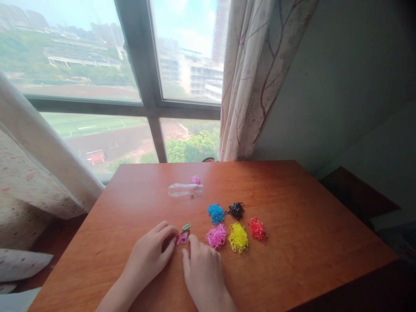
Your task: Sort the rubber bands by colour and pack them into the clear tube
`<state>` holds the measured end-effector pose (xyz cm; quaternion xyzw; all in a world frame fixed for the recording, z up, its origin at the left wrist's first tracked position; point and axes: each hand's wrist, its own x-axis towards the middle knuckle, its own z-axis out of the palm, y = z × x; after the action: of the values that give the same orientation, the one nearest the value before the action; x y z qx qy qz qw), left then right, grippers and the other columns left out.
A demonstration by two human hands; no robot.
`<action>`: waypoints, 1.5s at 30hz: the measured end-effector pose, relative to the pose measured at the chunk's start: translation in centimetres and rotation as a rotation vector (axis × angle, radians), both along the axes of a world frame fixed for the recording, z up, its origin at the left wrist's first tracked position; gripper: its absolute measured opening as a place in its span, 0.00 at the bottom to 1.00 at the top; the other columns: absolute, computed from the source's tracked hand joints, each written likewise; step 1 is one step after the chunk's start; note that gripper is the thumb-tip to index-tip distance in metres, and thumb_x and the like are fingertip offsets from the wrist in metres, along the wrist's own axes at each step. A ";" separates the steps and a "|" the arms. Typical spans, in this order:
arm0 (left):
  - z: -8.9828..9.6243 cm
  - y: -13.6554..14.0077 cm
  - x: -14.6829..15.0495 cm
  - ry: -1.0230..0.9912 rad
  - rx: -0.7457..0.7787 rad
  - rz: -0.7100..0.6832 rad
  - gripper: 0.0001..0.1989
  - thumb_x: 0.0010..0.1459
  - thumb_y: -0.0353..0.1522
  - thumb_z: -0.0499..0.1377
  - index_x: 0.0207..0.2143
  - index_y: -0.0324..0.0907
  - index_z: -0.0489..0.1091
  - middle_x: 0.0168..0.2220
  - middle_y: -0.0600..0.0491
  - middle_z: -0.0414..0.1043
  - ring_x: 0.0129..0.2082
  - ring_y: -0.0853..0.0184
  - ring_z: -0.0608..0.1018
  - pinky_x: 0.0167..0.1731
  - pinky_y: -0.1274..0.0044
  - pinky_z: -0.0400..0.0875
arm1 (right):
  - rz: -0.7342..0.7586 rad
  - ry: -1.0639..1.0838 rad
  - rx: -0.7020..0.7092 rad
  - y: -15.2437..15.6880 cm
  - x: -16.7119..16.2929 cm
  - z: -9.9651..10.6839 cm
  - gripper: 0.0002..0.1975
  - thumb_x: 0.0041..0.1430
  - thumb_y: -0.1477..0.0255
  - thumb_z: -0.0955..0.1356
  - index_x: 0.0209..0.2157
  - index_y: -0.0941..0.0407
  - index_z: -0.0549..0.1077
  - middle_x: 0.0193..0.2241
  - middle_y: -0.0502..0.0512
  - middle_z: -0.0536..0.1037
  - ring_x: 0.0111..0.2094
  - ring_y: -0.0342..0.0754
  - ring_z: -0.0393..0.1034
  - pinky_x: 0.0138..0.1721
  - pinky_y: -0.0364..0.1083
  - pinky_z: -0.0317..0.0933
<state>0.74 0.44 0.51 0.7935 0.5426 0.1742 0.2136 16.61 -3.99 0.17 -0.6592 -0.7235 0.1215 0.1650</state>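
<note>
A few small rubber bands (pixel 183 237), pink, dark and blue-yellow, lie on the table between my two hands. My left hand (pixel 152 247) is curled, its thumb and fingertips together at the left end of the pink band; whatever is in the pinch is too small to make out. To the right of the bands, my right hand (pixel 204 264) rests low on the table, thumb and index finger apart at their edge. I see nothing held in it. Just beyond lie piles of rubber bands: pink (pixel 216 236), yellow (pixel 238 238), blue (pixel 216 213), black (pixel 236 210) and red (pixel 258 229).
A clear plastic packet or tube (pixel 182 190) lies farther back on the wooden table (pixel 286 195), with a small purple object (pixel 195 179) behind it. A window (pixel 147 82) stands past the far edge, between a left curtain (pixel 35 164) and a right curtain (pixel 247 86).
</note>
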 end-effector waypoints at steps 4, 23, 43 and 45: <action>0.0 0.0 0.0 -0.007 -0.006 -0.008 0.10 0.62 0.31 0.50 0.33 0.46 0.70 0.34 0.55 0.72 0.33 0.67 0.76 0.32 0.79 0.66 | -0.010 0.002 0.019 1.0 -0.6 -0.1 0.06 0.59 0.79 0.68 0.36 0.54 0.69 0.27 0.55 0.79 0.28 0.53 0.76 0.26 0.44 0.58; -0.2 0.0 0.0 0.003 -0.014 -0.010 0.10 0.62 0.30 0.49 0.33 0.46 0.70 0.35 0.55 0.71 0.34 0.66 0.76 0.33 0.79 0.66 | 0.004 0.015 0.021 1.2 -0.7 -0.5 0.06 0.61 0.80 0.66 0.37 0.54 0.71 0.28 0.54 0.80 0.29 0.53 0.76 0.26 0.45 0.57; 0.3 -0.1 0.2 0.000 -0.064 -0.006 0.10 0.62 0.30 0.49 0.32 0.46 0.69 0.34 0.55 0.70 0.34 0.66 0.75 0.34 0.78 0.64 | -0.113 0.157 0.141 0.1 3.6 1.4 0.06 0.62 0.77 0.66 0.32 0.53 0.72 0.24 0.48 0.78 0.25 0.46 0.73 0.26 0.42 0.52; 0.3 -0.1 0.2 0.000 -0.062 -0.006 0.11 0.62 0.30 0.49 0.33 0.46 0.70 0.35 0.55 0.70 0.34 0.66 0.75 0.34 0.78 0.64 | -0.151 0.137 0.156 0.1 5.3 1.3 0.06 0.62 0.76 0.66 0.32 0.52 0.72 0.22 0.47 0.77 0.24 0.46 0.73 0.26 0.42 0.52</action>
<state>0.97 0.33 0.85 0.7880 0.5455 0.1566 0.2386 21.87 -3.85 1.47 -0.6872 -0.6660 0.0967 0.2735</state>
